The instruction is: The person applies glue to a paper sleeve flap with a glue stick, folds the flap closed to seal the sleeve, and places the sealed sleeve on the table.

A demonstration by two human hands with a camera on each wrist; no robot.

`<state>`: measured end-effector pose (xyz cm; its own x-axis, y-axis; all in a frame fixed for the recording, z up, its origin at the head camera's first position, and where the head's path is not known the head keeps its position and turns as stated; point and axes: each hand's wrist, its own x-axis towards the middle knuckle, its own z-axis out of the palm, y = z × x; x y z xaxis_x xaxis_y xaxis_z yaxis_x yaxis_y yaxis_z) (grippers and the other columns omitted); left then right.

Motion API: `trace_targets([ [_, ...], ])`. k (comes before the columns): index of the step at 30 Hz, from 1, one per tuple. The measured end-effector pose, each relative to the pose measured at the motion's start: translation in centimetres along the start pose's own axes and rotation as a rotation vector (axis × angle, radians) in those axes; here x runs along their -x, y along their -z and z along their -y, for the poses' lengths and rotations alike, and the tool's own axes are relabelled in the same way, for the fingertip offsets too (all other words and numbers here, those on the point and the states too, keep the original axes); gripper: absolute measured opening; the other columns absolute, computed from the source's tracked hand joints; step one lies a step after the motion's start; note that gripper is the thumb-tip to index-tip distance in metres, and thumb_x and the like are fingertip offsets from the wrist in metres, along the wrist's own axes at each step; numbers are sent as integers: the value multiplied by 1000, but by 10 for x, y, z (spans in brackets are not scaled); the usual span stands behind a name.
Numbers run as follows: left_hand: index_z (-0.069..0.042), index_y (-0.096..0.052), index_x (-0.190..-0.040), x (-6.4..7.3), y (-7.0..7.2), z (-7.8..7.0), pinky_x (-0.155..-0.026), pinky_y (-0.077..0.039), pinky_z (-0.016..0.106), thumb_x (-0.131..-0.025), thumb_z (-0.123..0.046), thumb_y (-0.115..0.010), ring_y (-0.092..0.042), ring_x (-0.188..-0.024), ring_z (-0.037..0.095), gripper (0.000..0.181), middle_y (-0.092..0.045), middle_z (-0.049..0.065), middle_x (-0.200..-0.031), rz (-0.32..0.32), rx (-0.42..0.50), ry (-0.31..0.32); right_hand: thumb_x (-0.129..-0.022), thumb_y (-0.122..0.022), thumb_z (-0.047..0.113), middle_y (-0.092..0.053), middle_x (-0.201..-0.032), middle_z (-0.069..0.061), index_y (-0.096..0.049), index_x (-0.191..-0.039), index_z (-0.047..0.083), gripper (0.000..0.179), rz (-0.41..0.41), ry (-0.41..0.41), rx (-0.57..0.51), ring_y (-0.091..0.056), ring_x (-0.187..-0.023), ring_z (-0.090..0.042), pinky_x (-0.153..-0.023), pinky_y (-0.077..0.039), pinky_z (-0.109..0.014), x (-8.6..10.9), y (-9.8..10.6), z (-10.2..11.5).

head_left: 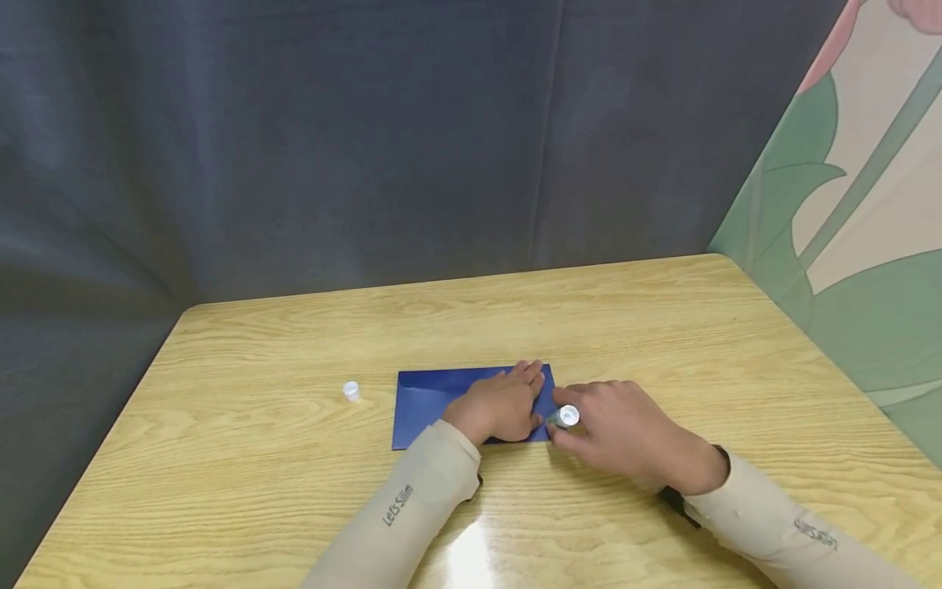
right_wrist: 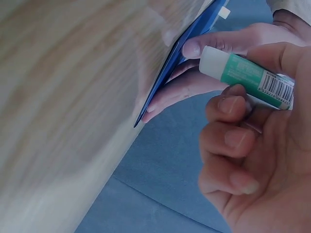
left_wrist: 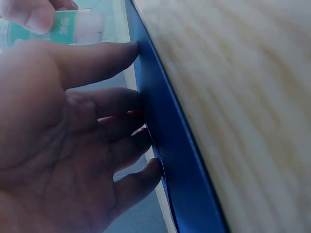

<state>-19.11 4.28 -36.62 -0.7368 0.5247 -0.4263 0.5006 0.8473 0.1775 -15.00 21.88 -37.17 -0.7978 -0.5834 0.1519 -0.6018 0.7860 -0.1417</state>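
A dark blue envelope (head_left: pixel 423 413) lies flat on the wooden table. My left hand (head_left: pixel 504 405) rests on its right part, fingers extended and fingertips pressing it down, as the left wrist view also shows. At the envelope's right edge, my right hand (head_left: pixel 625 429) grips a glue stick (right_wrist: pixel 255 81) with a green label and a barcode, thumb and curled fingers around it. The stick's white end points toward the envelope. In the right wrist view that end appears close to the left thumb; whether it touches the paper cannot be told.
A small white cap (head_left: pixel 352 391) stands on the table (head_left: pixel 243 458), left of the envelope. Behind the table hangs a dark curtain (head_left: pixel 368 147), and a wall panel with a floral pattern (head_left: pixel 868 245) borders the right side.
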Motion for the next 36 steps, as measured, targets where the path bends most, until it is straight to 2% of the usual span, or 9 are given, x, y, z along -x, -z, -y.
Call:
trace_targets([
  [7,-14,-24,-159,1,-2,3,-126,-16,32,-104,-31,-50,-6,-156,12,63,-10,-5,-169,-16,54,-27,-88,-69,37,-64,-79,13,-65,-88,23,14,-40,16,10,-55,-67,-2,-56,-46,-24,-1,1,-3],
  [10,-12,-25,-158,2,-3,3,-126,-16,30,-105,-29,-49,-8,-156,14,61,-12,-4,-169,-32,52,-39,-87,-70,36,-61,-80,13,-64,-87,24,14,-75,50,28,-54,-73,-6,-71,-54,-30,-2,0,-6],
  [12,-12,-27,-158,3,-3,3,-125,-18,30,-105,-30,-49,-10,-156,17,60,-14,-3,-169,-48,27,-32,-88,-70,34,-65,-88,11,-68,-91,22,13,-80,55,-9,-58,-83,-10,-84,-54,-37,-4,-1,-8],
  [14,-14,-30,-157,4,-4,2,-123,-27,32,-104,-32,-50,-14,-156,21,59,-16,-4,-168,-67,2,-9,-89,-69,33,-69,-101,6,-73,-96,21,15,-65,41,-62,-63,-97,-16,-94,-51,-45,-5,0,-9],
  [17,-22,-32,-157,5,-4,0,-116,-38,39,-103,-38,-52,-24,-149,23,59,-24,-3,-160,-97,-42,37,-90,-69,32,-69,-123,-2,-76,-102,20,19,-34,10,-134,-62,-118,-24,-97,-48,-52,-6,0,-11],
  [21,-29,-33,-156,4,-4,-3,-111,-41,47,-101,-43,-53,-32,-138,21,60,-31,-3,-153,-118,-92,76,-90,-68,33,-66,-133,-8,-77,-104,20,20,2,-3,-140,-58,-128,-29,-100,-44,-55,-9,0,-13],
  [26,-21,-42,-152,3,-3,0,-112,-43,39,-95,-45,-63,-37,-139,19,65,-36,-3,-155,-117,-93,73,-93,-64,34,-64,-135,-13,-75,-104,19,22,48,-6,-148,-55,-133,-33,-104,-40,-56,-11,-3,-13],
  [31,-10,-57,-141,6,1,7,-116,-37,31,-85,-37,-79,-43,-142,19,65,-47,0,-153,-141,17,41,-92,-65,35,-66,-133,-10,-71,-93,24,12,70,-16,-199,-66,-118,-25,-103,-42,-55,-12,-3,-12],
  [36,-11,-55,-143,8,2,11,-118,-36,33,-82,-33,-82,-42,-144,20,70,-46,0,-155,-143,89,44,-92,-66,34,-66,-133,-7,-67,-91,26,8,107,7,-241,-68,-113,-21,-105,-42,-54,-15,-3,-8],
])
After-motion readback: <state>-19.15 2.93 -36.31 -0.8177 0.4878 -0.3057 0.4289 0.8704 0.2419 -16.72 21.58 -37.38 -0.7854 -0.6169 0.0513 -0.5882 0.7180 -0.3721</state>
